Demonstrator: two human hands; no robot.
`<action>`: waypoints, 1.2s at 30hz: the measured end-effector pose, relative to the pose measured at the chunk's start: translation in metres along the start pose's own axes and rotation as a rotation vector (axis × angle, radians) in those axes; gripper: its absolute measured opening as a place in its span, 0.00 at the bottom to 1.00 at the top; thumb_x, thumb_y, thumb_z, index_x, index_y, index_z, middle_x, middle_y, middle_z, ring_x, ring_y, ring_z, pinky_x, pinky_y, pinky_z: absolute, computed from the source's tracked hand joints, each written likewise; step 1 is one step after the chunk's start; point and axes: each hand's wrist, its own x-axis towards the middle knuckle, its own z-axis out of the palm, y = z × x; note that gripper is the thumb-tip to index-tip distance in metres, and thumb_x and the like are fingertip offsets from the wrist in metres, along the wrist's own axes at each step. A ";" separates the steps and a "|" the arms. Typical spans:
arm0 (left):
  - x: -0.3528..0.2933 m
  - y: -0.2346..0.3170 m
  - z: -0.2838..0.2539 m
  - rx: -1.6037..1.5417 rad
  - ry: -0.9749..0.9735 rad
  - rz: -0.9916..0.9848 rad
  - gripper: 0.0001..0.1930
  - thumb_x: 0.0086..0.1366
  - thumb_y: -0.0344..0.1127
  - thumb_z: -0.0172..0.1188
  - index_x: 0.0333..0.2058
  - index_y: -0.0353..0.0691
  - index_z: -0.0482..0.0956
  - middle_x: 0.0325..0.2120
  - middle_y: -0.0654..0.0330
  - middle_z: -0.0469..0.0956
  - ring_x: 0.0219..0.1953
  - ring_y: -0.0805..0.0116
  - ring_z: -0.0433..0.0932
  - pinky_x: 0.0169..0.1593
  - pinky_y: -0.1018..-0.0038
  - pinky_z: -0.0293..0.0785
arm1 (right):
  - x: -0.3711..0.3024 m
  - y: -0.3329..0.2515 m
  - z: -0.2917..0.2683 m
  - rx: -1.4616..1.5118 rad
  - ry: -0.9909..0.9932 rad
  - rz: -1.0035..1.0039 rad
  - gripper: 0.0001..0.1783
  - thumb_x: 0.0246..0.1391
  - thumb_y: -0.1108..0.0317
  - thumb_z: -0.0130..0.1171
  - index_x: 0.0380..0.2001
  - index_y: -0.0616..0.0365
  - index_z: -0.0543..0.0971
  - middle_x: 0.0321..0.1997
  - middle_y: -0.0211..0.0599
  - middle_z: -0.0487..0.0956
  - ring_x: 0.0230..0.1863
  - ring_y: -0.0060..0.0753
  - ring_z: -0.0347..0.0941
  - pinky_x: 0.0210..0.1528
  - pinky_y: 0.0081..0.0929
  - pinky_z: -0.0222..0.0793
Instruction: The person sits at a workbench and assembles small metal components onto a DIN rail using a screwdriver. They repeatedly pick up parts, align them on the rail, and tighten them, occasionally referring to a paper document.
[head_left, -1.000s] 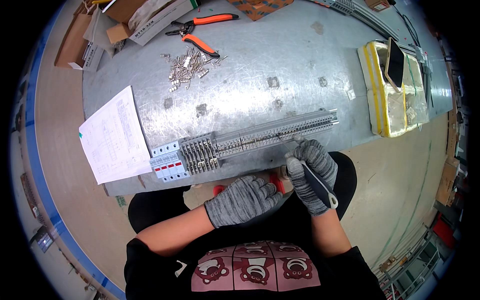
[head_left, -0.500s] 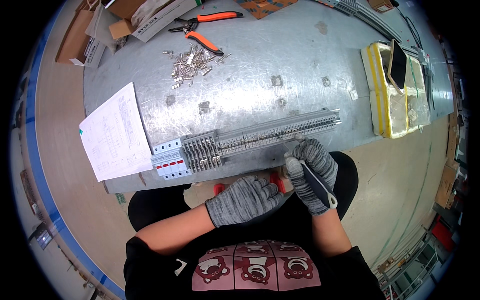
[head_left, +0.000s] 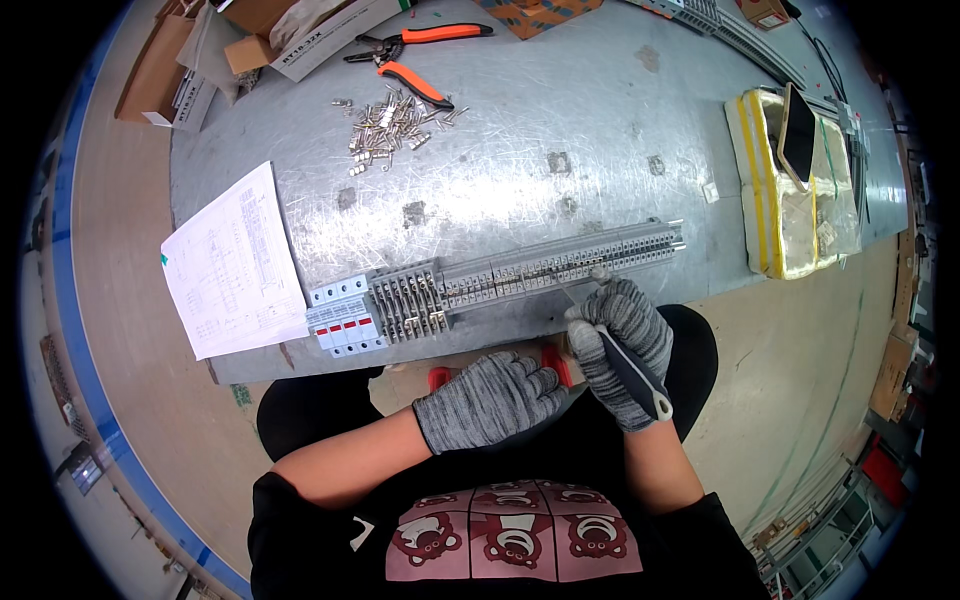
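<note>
My right hand [head_left: 622, 350], in a grey knitted glove, is closed round the dark grey handle of a screwdriver [head_left: 632, 372]. Its thin shaft [head_left: 572, 296] points up and left toward the near side of a long row of terminal blocks [head_left: 560, 268] on a metal rail. My left hand [head_left: 490, 402], gloved the same way, lies over my lap below the table edge with its fingers curled; whatever is inside them is hidden. At the row's left end sit larger dark-barred terminals [head_left: 410, 302] and light blue fuse holders [head_left: 345, 318] with red marks.
Paper drawings [head_left: 236, 262] lie left of the rail. Beyond it are a heap of small metal pieces [head_left: 390, 130] and orange-handled wire strippers [head_left: 415, 82]. Open cartons [head_left: 325, 40] stand far left. At right, a phone [head_left: 796, 135] rests on a yellow-edged white foam box [head_left: 755, 190].
The view has shifted very slightly, so the things on the table appear a little further right. Both hands keep nearly the same pose, the right still gripping the screwdriver.
</note>
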 end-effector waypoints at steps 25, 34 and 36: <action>0.066 -0.040 -0.060 0.154 0.099 -0.508 0.20 0.56 0.40 0.64 0.48 0.44 0.78 0.42 0.51 0.74 0.41 0.53 0.74 0.43 0.57 0.71 | -0.007 0.016 -0.025 0.013 0.133 0.194 0.05 0.55 0.72 0.63 0.30 0.62 0.79 0.28 0.35 0.79 0.29 0.25 0.74 0.35 0.24 0.72; 0.084 -0.023 -0.068 0.272 -0.071 -0.633 0.16 0.62 0.44 0.58 0.45 0.43 0.78 0.39 0.54 0.77 0.41 0.56 0.75 0.42 0.60 0.72 | -0.016 0.030 -0.012 -0.028 0.198 0.130 0.06 0.54 0.69 0.63 0.28 0.59 0.78 0.28 0.41 0.77 0.30 0.44 0.76 0.35 0.34 0.73; 0.089 -0.022 -0.060 0.277 -0.102 -0.664 0.17 0.63 0.45 0.57 0.45 0.42 0.78 0.38 0.55 0.77 0.41 0.57 0.75 0.41 0.61 0.72 | -0.031 0.069 0.009 -0.098 0.234 0.042 0.06 0.53 0.68 0.64 0.30 0.58 0.78 0.29 0.39 0.78 0.31 0.42 0.76 0.36 0.32 0.74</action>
